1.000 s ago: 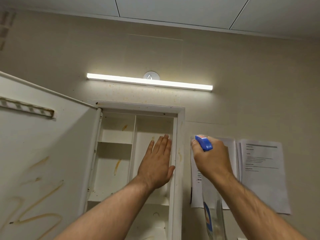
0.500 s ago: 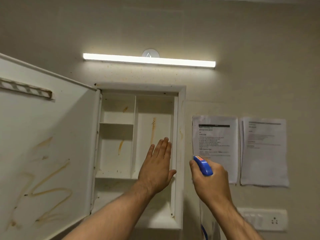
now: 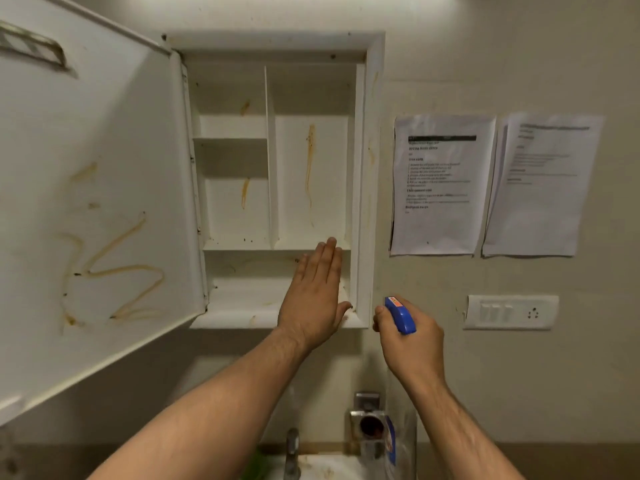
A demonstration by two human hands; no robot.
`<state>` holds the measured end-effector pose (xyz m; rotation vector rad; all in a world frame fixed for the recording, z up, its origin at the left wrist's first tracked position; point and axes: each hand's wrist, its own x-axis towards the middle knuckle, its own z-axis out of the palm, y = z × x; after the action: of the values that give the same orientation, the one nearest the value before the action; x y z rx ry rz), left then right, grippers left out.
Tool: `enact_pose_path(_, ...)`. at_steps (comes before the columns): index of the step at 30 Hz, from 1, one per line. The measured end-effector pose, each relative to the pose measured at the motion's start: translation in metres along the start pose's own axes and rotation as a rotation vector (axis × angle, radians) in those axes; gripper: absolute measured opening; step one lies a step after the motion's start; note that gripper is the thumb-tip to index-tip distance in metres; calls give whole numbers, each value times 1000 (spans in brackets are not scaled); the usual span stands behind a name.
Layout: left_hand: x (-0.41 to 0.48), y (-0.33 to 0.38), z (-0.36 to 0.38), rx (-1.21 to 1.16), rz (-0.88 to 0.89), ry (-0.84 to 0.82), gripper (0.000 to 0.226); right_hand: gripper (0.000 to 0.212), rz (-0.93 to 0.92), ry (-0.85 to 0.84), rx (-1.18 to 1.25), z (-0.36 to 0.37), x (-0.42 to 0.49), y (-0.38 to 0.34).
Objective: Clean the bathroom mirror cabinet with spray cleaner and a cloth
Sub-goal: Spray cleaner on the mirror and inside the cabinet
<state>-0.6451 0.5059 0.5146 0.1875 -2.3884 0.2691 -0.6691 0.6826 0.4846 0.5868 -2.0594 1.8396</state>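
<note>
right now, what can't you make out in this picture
In the head view:
spray bottle: the right hand covers its trigger and neck.
papers: print too small, blurred.
cabinet door: cut off by the left edge.
bottom shelf: partly behind the left hand.

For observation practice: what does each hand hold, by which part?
Right hand grips the spray bottle at its blue trigger head; left hand holds nothing.

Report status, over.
Left hand open, flat before lower shelf of white wall cabinet. Right hand grips blue-topped clear spray bottle. Door open, brown streaks inside. Nothing blocking.
</note>
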Motion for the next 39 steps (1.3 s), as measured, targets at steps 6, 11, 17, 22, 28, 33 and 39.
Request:
enact_pose_path(6, -55, 9, 40, 41, 13, -137, 100, 18, 140, -13, 2, 7, -31, 45)
enact_pose_path(11, -73, -10, 50, 48, -22, -176, 98, 6, 101, -47, -53, 16, -41, 46)
enact_pose_path(17, -101, -44, 52, 98, -66, -178, 96, 16, 75, -209, -14, 58, -63, 39)
enact_pose_path(22, -125, -86, 49, 131, -183, -182, 96, 30, -11, -293, -13, 100, -71, 25)
enact_pose_path(28, -147, -121, 47, 146, -240, -221, 95, 22, -59, -386, -32, 136, -76, 14)
enact_pose_path(33, -145, -135, 46, 88, -208, -178, 95, 13, -56, -402, -42, 149, -67, -4)
enact_pose_path(39, -127, -139, 47, 67, -167, -128, 97, 16, 21, -277, -140, 130, -15, -30)
